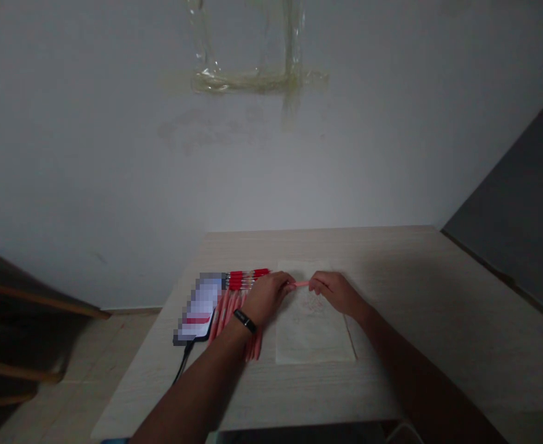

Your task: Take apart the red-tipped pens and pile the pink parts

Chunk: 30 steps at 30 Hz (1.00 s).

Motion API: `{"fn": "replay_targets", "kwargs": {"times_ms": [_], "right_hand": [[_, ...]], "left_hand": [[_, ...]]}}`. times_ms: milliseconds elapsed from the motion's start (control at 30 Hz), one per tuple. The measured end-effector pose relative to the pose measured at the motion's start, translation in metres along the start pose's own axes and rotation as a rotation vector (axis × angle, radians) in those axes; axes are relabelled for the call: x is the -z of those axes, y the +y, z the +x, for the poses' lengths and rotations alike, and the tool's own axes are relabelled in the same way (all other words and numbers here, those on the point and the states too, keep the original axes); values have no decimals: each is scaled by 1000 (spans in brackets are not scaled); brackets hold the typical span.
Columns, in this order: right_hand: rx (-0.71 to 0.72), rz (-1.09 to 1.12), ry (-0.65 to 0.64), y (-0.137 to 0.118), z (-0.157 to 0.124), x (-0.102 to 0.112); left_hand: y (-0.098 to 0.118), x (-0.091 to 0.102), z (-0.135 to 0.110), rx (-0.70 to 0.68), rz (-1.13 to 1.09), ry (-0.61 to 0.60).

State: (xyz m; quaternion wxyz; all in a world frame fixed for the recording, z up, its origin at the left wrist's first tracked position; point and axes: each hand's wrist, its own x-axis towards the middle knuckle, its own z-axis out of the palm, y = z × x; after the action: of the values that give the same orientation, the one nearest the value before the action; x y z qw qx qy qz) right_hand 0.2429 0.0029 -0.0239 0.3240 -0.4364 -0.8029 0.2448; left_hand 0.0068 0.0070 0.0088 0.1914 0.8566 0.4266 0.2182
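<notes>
A slim pink pen (302, 283) spans the gap between my two hands above the sheet of paper. My left hand (271, 293), with a black band on its wrist, is closed on the pen's left end. On the other end, the fingers of my right hand (335, 291) are pinched. Reddish scribbles mark the white paper (315, 342) under my hands. Several pink pens (225, 308) lie side by side, partly covered by my left forearm. Beyond them is a row of red pens (241, 279), partly hidden by my left hand.
A phone (200, 308) with a lit, blurred screen lies at the table's left, with a black cable (183, 364) running off it. The pale wooden table (405, 259) meets a wall with tape on it (248, 82). Wooden bars (16, 373) stand at the lower left.
</notes>
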Motion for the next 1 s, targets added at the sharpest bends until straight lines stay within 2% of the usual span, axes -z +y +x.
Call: {"fn": "replay_targets", "kwargs": {"times_ms": [500,867,1000], "right_hand": [[63,-49,32,-2,1,1],[90,-66,32,-6,-1,5],[36,-70,6,-14,5,11]], "left_hand": [[2,2,0,28,77,-78],[-1,0,-2,47,47,-72],[-2,0,-2,53,50,-34]]}}
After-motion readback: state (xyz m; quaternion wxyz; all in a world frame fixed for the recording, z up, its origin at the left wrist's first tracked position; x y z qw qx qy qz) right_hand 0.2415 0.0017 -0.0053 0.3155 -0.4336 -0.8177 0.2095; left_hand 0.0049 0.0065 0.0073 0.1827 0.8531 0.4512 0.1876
